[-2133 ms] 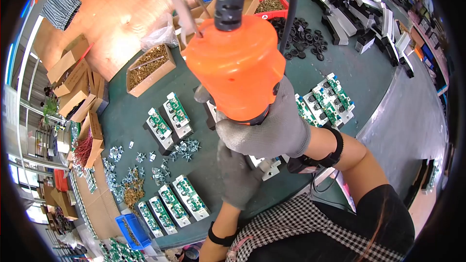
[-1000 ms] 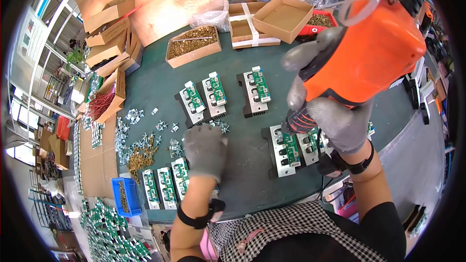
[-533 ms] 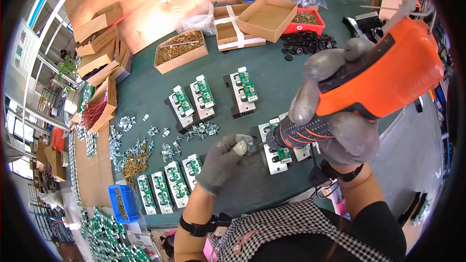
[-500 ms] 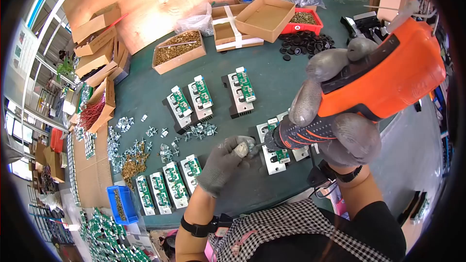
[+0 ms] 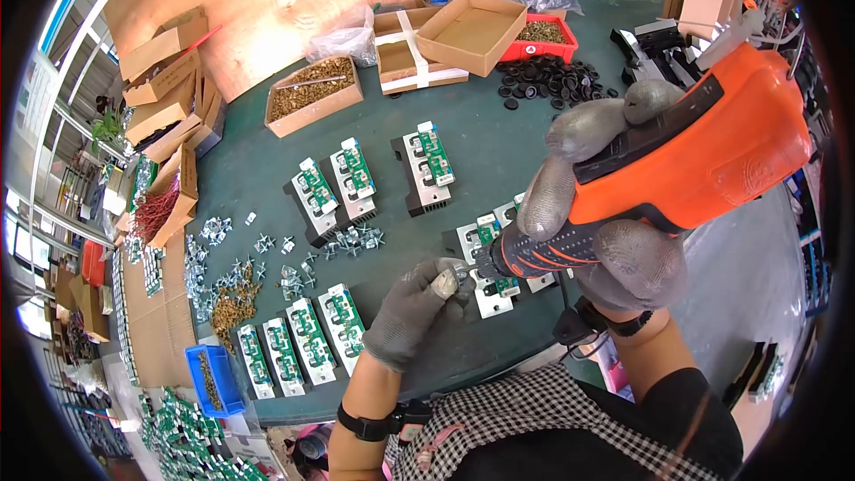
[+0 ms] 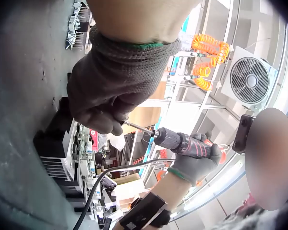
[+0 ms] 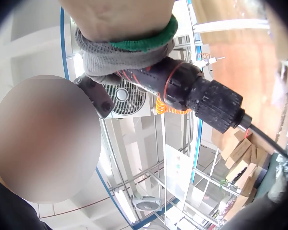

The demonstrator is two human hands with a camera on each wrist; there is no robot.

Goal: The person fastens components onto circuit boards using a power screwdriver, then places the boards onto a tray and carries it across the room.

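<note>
One orange power driver (image 5: pixel 712 147): gripped in the right hand (image 5: pixel 634 267), with fingers curled round the body; pointed toward the left hand (image 5: pixel 405 316).
Chuck (image 5: pixel 492 260): above the front module (image 5: pixel 495 301) on the right side; contact with that board impossible to tell from here.
Bit (image 6: pixel 140 128): reaching to the fingertips of the left hand, off the tabletop (image 5: pixel 383 214).
Small metal piece (image 5: pixel 460 274): pinched between thumb and fingers of the left hand, at the end of the bit, just beside the front module; mostly hidden, so exact shape impossible to tell.
Step in hand: judged to be seating a small fastening part on the bit, before any driving into a module.
Next move: seems to call for lining up bit and piece on one axis, with a firm pinch and no spin while fingers sit so close; then for an upright approach to a hole in the module, clear of the green circuit board.
Loose metal clips (image 5: pixel 356 240): scattered beside the back modules (image 5: pixel 354 180), within reach of the left hand.
Brass-coloured bits (image 5: pixel 233 313): heaped near the blue bin (image 5: pixel 212 383), left of the four front-left modules (image 5: pixel 312 343).
Risk: likely a slip of the bit against the glove, or a piece dropped among the boards.
</note>
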